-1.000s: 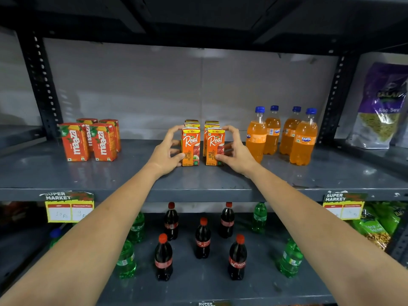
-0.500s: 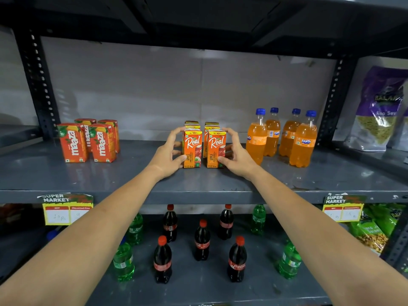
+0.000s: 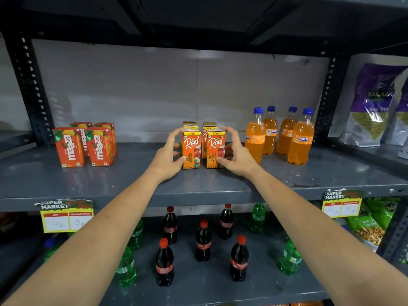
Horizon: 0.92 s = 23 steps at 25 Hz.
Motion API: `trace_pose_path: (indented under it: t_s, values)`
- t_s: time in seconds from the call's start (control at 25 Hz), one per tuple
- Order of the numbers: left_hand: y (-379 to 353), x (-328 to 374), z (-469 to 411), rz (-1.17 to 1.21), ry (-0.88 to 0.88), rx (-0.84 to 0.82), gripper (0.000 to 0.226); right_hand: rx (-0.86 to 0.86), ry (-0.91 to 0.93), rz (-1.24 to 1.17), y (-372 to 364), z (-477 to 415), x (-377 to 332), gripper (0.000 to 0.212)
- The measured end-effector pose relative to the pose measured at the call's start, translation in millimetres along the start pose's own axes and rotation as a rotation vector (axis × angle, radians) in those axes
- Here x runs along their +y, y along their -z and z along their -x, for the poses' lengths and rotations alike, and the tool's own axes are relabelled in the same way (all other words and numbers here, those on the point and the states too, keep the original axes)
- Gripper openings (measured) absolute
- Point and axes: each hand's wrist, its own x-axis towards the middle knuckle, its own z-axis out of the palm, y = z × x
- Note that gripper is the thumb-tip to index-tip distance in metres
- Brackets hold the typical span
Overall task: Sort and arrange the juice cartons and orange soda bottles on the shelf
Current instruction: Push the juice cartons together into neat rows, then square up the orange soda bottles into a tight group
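Forearms: both reach forward from below the view, over the lower shelf, so the hands meet at the middle shelf (image 3: pixel 132 175).
Left hand (image 3: pixel 167 154): cupped on the left flank of the Real apple cartons (image 3: pixel 191 149), thumb on the near carton's front edge, fingers curled along its side.
Right hand (image 3: pixel 237 153): mirrors it on the block's right flank, thumb touching the near right carton; neither hand lifts anything.
Purpose, as I judge it: pressing from both sides to square the two rows into a tidy block.
Left of the hands: Maaza cartons (image 3: pixel 84 144), grouped upright, well apart.
Right of the hands: Fanta bottles (image 3: pixel 284 134), clustered upright, near the right hand, not touching.
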Motion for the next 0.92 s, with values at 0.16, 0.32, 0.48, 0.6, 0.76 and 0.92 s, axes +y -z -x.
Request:
trace_pose_path:
  t_s: [0.16, 0.32, 0.48, 0.6, 0.76, 0.92]
  values:
    - [0.6, 5.4, 3.6, -0.035, -0.057, 0.092, 0.080, 0.220, 0.060, -0.017, 7.6, 13.5, -6.8, 0.070]
    - [0.4, 15.2, 12.9, -0.182, -0.187, 0.338, 0.068, 0.457, 0.116, 0.148, 24.5, 36.3, -5.2, 0.042]
    - [-15.2, 38.6, 23.5, -0.424, -0.415, 0.354, 0.054, 0.602, 0.237, 0.458, 61.6, 66.6, 18.7, 0.029]
    - [-60.5, 66.8, 23.0, -0.497, -0.567, 0.205, 0.052, 0.656, 0.188, 0.528, 95.7, 76.0, 47.0, 0.035]
    - [-133.1, 100.3, -3.7, -0.430, -0.458, 0.152, 0.058, 0.627, 0.069, 0.477, 143.2, 71.2, 89.5, 0.054]
    - [-167.9, 102.3, -31.6, -0.307, -0.141, 0.237, 0.076, 0.432, -0.007, 0.242, 175.4, 60.1, 132.8, 0.073]
